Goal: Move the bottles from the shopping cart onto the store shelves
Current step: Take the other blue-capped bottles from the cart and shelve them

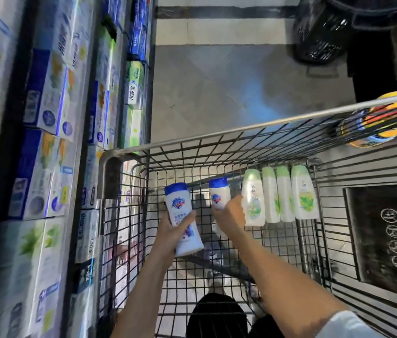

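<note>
**Both hands on blue-capped bottles inside the cart**

The left hand (172, 231) is wrapped around a white bottle with a blue cap (183, 217), holding it up above the wire floor of the shopping cart (241, 132). The right hand (229, 215) curls around a second blue-capped bottle (219, 195) just to the right — its lower part is hidden behind the fingers. Immediately beside that hand, four green-capped bottles (280, 193) stand in a row against the cart's far wall, touching one another. To the left of the cart rise the store shelves (46, 118), packed with blue, white and green boxes — blurred. A black basket (326, 30) sits on the tiled floor beyond.
</note>
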`<state>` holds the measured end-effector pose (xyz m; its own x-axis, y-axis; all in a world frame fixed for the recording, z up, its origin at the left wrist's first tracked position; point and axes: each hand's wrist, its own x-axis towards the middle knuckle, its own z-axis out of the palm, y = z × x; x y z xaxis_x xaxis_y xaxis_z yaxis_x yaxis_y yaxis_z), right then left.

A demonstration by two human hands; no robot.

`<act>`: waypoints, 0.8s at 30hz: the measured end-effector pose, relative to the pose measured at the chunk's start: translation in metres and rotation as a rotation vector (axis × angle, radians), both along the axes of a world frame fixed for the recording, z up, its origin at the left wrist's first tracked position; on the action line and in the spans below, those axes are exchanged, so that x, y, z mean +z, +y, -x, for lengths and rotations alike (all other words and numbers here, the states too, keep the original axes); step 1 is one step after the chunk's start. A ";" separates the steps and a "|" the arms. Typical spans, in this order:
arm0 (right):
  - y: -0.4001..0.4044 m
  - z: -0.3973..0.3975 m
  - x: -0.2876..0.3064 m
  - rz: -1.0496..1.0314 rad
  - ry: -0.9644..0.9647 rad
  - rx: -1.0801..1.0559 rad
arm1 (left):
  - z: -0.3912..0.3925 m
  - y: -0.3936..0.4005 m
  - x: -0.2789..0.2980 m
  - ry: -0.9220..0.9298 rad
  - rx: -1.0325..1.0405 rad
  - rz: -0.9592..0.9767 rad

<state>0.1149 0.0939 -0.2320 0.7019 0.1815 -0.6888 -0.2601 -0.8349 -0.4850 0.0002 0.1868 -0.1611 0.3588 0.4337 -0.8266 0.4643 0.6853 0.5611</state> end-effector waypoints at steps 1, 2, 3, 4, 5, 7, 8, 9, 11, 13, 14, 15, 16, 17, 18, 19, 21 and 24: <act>-0.003 0.001 0.004 -0.035 0.021 0.015 | 0.001 0.000 0.004 -0.009 0.016 0.011; -0.007 0.003 0.009 -0.071 0.038 0.028 | 0.003 -0.001 0.008 -0.013 0.026 0.019; -0.011 0.005 0.014 -0.105 0.045 0.045 | 0.005 -0.001 0.012 -0.008 0.028 0.025; -0.015 0.006 0.020 -0.129 0.043 0.063 | 0.008 -0.002 0.016 0.001 0.023 0.027; -0.019 0.008 0.027 -0.148 0.047 0.078 | 0.010 -0.004 0.021 0.003 0.018 0.024; -0.027 0.013 0.044 -0.222 0.083 0.094 | 0.016 -0.009 0.032 -0.029 0.024 0.017; -0.032 0.015 0.055 -0.287 0.112 0.090 | 0.019 -0.013 0.038 -0.048 0.038 0.010; -0.037 0.018 0.067 -0.366 0.162 0.061 | 0.022 -0.018 0.046 -0.058 0.054 -0.004; -0.047 0.025 0.092 -0.519 0.295 -0.020 | 0.029 -0.028 0.061 -0.073 0.085 -0.039; -0.054 0.031 0.117 -0.590 0.364 -0.032 | 0.038 -0.040 0.078 -0.116 0.141 -0.041; -0.056 0.032 0.130 -0.627 0.379 -0.012 | 0.043 -0.046 0.087 -0.143 0.181 -0.046; -0.059 0.034 0.144 -0.657 0.385 0.015 | 0.049 -0.051 0.098 -0.161 0.214 -0.079; -0.061 0.035 0.158 -0.685 0.383 0.052 | 0.054 -0.056 0.110 -0.165 0.227 -0.128; -0.063 0.037 0.173 -0.711 0.372 0.100 | 0.061 -0.062 0.123 -0.172 0.235 -0.171; -0.066 0.040 0.190 -0.742 0.361 0.151 | 0.069 -0.068 0.136 -0.179 0.250 -0.203; -0.068 0.044 0.206 -0.773 0.354 0.200 | 0.078 -0.074 0.150 -0.185 0.273 -0.237; -0.072 0.054 0.240 -0.826 0.332 0.302 | 0.098 -0.086 0.178 -0.192 0.332 -0.320; -0.080 0.079 0.291 -0.897 0.338 0.444 | 0.129 -0.109 0.222 -0.230 0.430 -0.438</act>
